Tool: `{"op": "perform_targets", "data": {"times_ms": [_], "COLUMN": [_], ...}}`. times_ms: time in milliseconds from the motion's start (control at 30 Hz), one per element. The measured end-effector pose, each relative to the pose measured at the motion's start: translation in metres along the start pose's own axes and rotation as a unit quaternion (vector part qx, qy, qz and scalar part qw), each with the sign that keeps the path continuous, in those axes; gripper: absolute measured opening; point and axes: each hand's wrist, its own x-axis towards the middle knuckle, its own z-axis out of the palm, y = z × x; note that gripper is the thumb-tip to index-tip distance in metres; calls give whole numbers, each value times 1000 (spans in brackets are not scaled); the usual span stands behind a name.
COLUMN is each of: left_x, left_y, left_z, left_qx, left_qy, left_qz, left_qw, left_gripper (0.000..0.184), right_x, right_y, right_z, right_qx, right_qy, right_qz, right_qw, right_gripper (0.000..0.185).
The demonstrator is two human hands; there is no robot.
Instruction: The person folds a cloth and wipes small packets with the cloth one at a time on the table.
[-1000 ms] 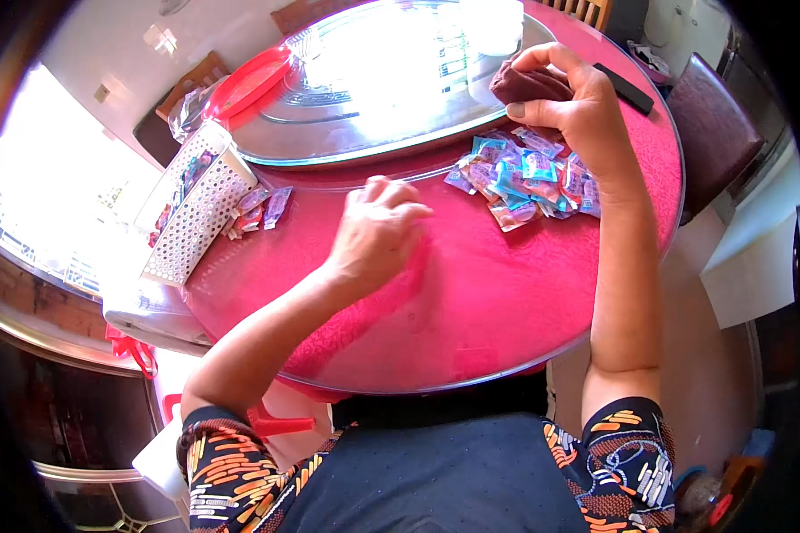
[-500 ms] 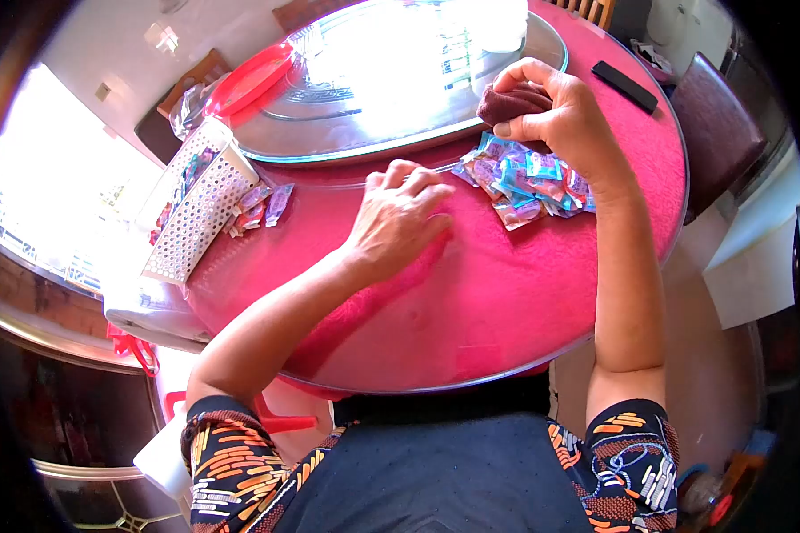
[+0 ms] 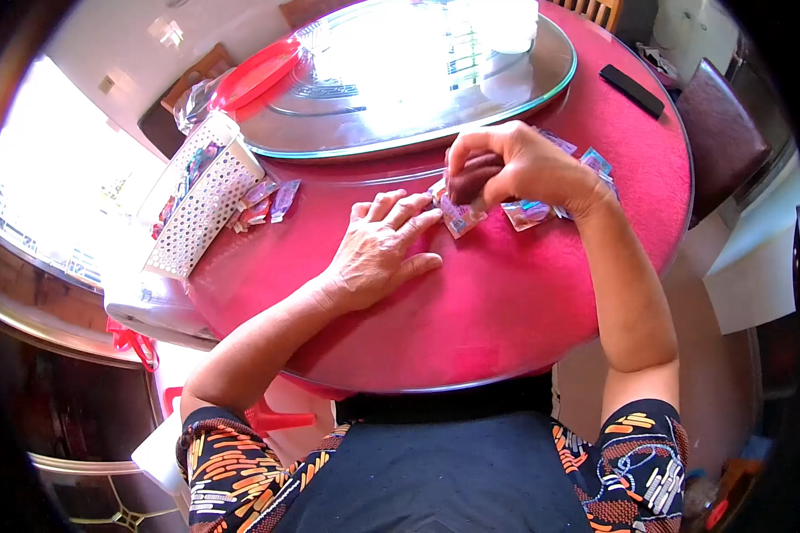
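Note:
My right hand [image 3: 538, 164] is closed on a bunched maroon cloth [image 3: 474, 181], held just above the table. Right below the cloth lies a small wrapped packet [image 3: 459, 218], partly covered by it. My left hand [image 3: 375, 247] rests flat on the tabletop with its fingers spread, the fingertips close to that packet. Under and behind my right hand is a pile of small blue, purple and red packets [image 3: 526, 215], mostly hidden by the hand and wrist.
A white perforated basket [image 3: 206, 213] with packets inside tilts at the left, several loose packets [image 3: 283, 201] beside it. Farther back are a glass turntable [image 3: 329, 142] and a red tray [image 3: 256, 78]. A black oblong object [image 3: 631, 91] lies at the right on the red table [image 3: 507, 311].
My right hand has moved left and down with the cloth, from above the pile to the single packet. My left hand has shifted slightly and now lies flat with fingers spread.

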Motion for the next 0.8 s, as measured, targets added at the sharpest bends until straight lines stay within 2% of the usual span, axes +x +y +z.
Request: {"op": "perform_targets", "data": {"times_ms": [33, 67, 133, 267, 300, 400, 433, 567, 600, 667, 733, 767, 800], "left_x": [-3, -5, -7, -10, -11, -11, -10, -10, -10, -15, -23, -26, -30], "left_y": [-1, -3, -5, -7, -7, -7, -6, -8, -8, -9, -14, -17, -17], "left_z": [0, 0, 0, -3, -2, -1, -1, -3, -5, -9, -9, -10, -11], "left_qx": [0, -1, -6, -44, -42, -43, -50, -59, -55, -48, -64, -71, -80], "left_qy": [4, 8, 20, 39, 49, 65, 61, 61, 59, 55, 64, 69, 76], "left_qz": [8, 16, 26, 27, 27, 21, 14, 22, 27, 34, 39, 43, 40], "left_qw": [1000, 1000, 999, 998, 998, 997, 997, 996, 996, 997, 995, 994, 993], "left_gripper": [61, 61, 58, 53, 50, 43, 40, 33, 31, 29, 27, 26, 24], "right_x": [3, 7, 5, -2, -4, -4, -3, 11, 10, 11, 8, 3, 4], "right_y": [3, 13, 5, 2, 4, 1, 0, 13, 15, 18, 5, 3, 3], "right_z": [6, 9, 16, 5, 1, -7, -2, 28, 35, 35, 26, 27, 30], "right_qx": [-75, -166, -338, -452, -459, -322, -293, -243, -303, -324, -433, -470, -406], "right_qy": [-6, 4, 14, 83, 98, 140, 159, 81, 71, 61, 57, 86, 94], "right_qz": [-13, -86, -48, -10, -14, 39, 15, -167, -146, -130, -35, -41, -90], "right_qw": [997, 982, 940, 888, 883, 936, 943, 952, 939, 935, 899, 878, 905], "right_gripper": [44, 42, 37, 34, 32, 32, 33, 37, 39, 40, 21, 20, 21]}}
